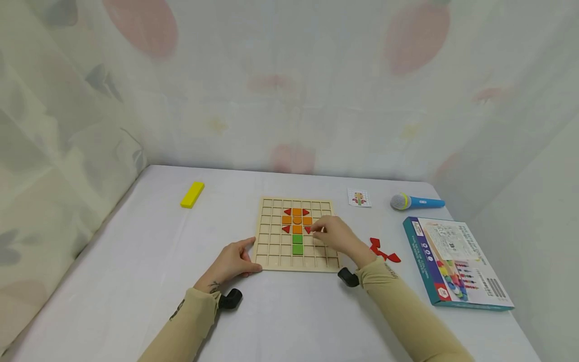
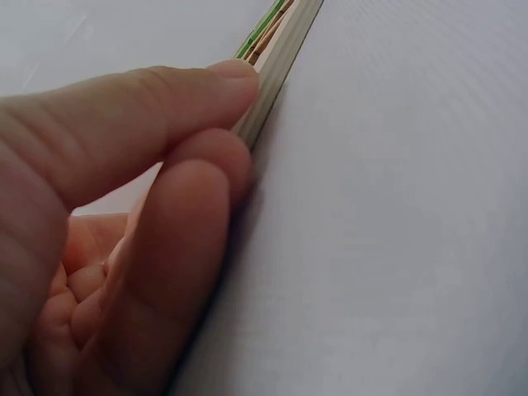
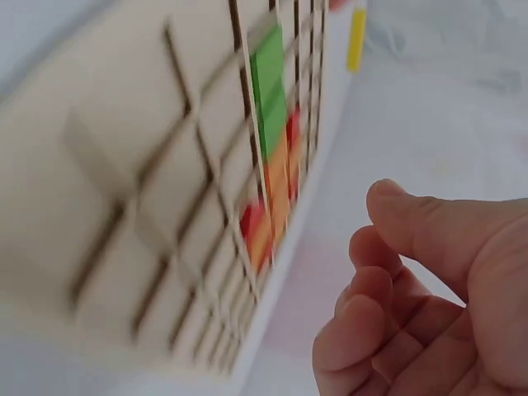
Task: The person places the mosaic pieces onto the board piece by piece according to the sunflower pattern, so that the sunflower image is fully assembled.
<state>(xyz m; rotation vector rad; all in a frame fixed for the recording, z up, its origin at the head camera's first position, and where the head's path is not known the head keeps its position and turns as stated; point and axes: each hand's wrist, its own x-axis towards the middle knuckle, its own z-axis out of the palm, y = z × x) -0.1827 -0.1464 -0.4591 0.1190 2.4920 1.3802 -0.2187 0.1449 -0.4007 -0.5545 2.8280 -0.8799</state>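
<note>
A person in tan sleeves (image 1: 190,317) works at a grid board (image 1: 274,242) on a white-covered desk (image 1: 280,311), the left hand (image 1: 231,260) pinching its near left edge between thumb and fingers (image 2: 186,214). The right hand (image 1: 336,234) hovers over the board's right half, beside a red triangle (image 1: 307,230), fingers curled close to the thumb (whether they hold a piece, I cannot tell). Orange squares (image 1: 287,220) and green squares (image 1: 297,249) sit mid-board; loose red pieces (image 1: 375,243) lie just to its right.

Place: curtained tabletop booth | white-clothed table (image 1: 122,251) | printed back drape (image 1: 339,125) | patterned side drape (image 1: 50,186) | building type unclear
</note>
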